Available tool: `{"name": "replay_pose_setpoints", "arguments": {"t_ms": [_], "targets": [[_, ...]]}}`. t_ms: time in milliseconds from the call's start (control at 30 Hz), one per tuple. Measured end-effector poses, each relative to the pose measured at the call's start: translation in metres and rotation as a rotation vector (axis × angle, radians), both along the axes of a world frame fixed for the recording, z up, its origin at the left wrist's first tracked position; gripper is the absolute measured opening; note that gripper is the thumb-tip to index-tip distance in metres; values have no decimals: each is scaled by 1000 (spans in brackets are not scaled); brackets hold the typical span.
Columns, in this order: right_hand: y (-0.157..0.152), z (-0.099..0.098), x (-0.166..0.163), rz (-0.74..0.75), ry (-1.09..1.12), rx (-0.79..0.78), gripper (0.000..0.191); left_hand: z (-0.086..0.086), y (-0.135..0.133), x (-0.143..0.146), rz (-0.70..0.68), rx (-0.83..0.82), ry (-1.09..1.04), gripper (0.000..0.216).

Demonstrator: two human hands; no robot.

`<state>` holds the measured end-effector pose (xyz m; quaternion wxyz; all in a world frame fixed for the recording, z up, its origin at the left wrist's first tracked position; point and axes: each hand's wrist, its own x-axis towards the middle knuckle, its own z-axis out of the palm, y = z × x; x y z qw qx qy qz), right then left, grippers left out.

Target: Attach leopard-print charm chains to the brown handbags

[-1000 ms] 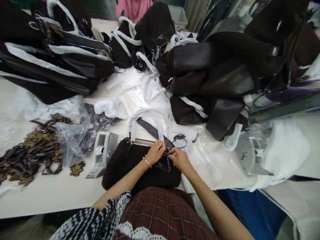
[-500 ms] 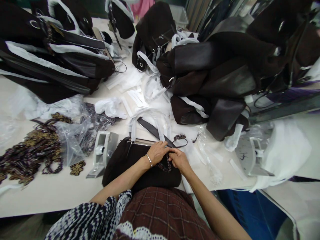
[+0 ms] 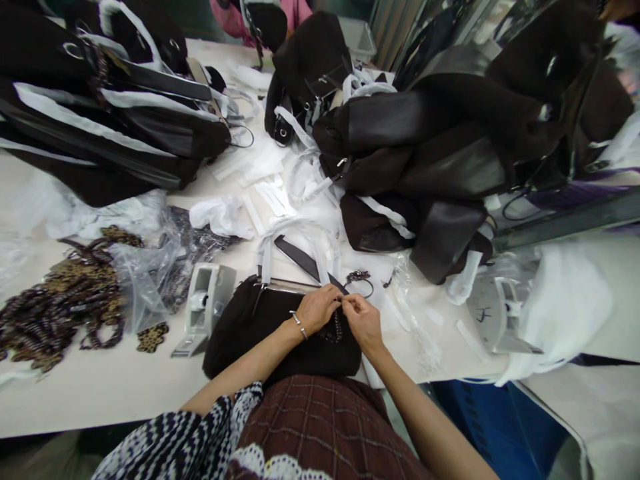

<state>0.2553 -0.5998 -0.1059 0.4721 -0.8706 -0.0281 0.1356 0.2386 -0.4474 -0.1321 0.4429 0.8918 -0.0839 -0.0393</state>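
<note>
A dark brown handbag (image 3: pixel 250 327) lies at the near table edge, its handles wrapped in white paper. Both of my hands meet over its upper right corner. My left hand (image 3: pixel 316 308), with a thin bracelet on the wrist, is closed in a pinch on a small beaded charm (image 3: pixel 337 327) that dangles onto the bag. My right hand (image 3: pixel 363 316) is pinched on the top end of the same charm, next to the bag's dark strap (image 3: pixel 300 259). What the fingertips do there is hidden.
A grey tape dispenser (image 3: pixel 203 307) stands left of the bag. Patterned beaded charms (image 3: pixel 60 307) and clear plastic bags (image 3: pixel 143 277) lie at the left. Piles of dark bags (image 3: pixel 425 147) fill the back and right. A person in pink (image 3: pixel 227 17) is at the far side.
My hands have stayed on the charm and shifted slightly upward on the bag. At the far side, a person has lifted a dark bag off the table.
</note>
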Motion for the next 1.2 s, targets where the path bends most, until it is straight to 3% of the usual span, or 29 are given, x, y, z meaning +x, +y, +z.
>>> {"name": "replay_pose_setpoints", "arguments": {"t_ms": [200,300,433,500,567,633,700,867,967,1067,1200], "targets": [[-5,4,6,24,171,71,21,-2,2,6,39,-178,137,8],[-12,4,13,137,251,35,16,0,3,6,33,-249,145,9],[-22,21,24,436,110,-291,8,6,0,2,18,-339,138,15],[-27,33,29,493,32,-468,10,8,-2,-1,-16,-360,104,19],[-33,45,32,486,-4,-523,9,9,-3,-3,-20,-387,109,21],[-37,51,32,460,-37,-423,10,7,-3,-5,16,-465,182,21],[-36,52,31,359,-40,-217,12,5,-3,-4,64,-595,278,20],[-11,29,24,-146,271,414,25,-1,-5,2,183,-860,410,27],[7,14,22,-325,442,733,34,-5,-4,3,265,-962,475,34],[14,9,21,-319,527,856,40,-8,0,1,342,-1020,501,36],[10,11,21,-219,613,813,43,-8,5,-1,332,-953,459,33]]}}
